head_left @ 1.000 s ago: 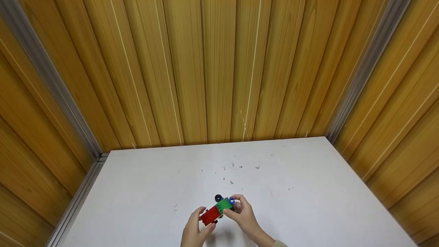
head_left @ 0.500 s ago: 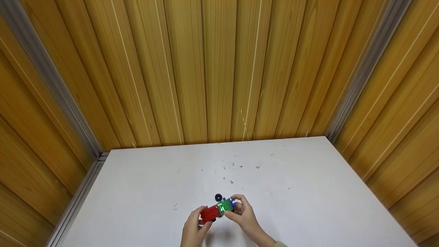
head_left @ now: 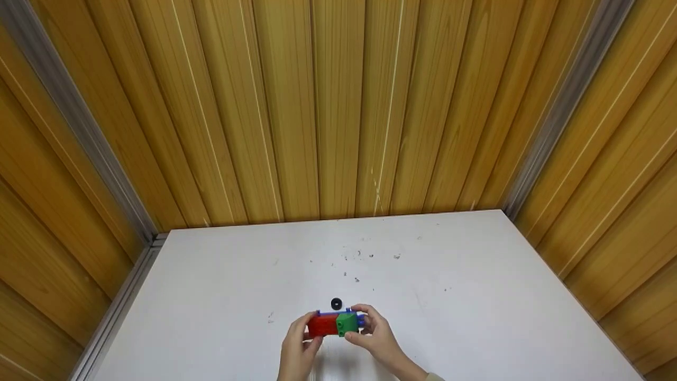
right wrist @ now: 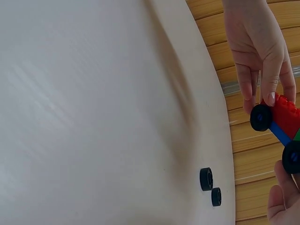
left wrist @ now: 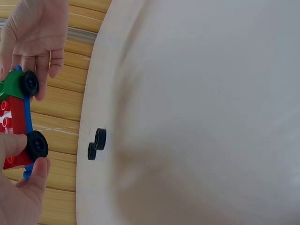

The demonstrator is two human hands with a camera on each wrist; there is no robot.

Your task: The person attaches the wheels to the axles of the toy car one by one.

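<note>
Red-and-green brick car [head_left: 336, 323] held up in two hands above a white table [head_left: 222, 296].

From where I stand, the person's left hand [head_left: 297, 352] pinches the red end of the little car between thumb and fingers, and the right hand [head_left: 376, 334] clasps the green end the same way, so the toy hangs level between them, just off the tabletop near its front edge. Its blue base plate and two black wheels [left wrist: 33, 115] face the left wrist camera. Two loose black wheels [right wrist: 209, 184] sit on the table just beyond the car, close together and apart from both hands. Faint dark specks [head_left: 359, 256] dot the surface further back, and wooden panelling [head_left: 328, 106] rises behind.
</note>
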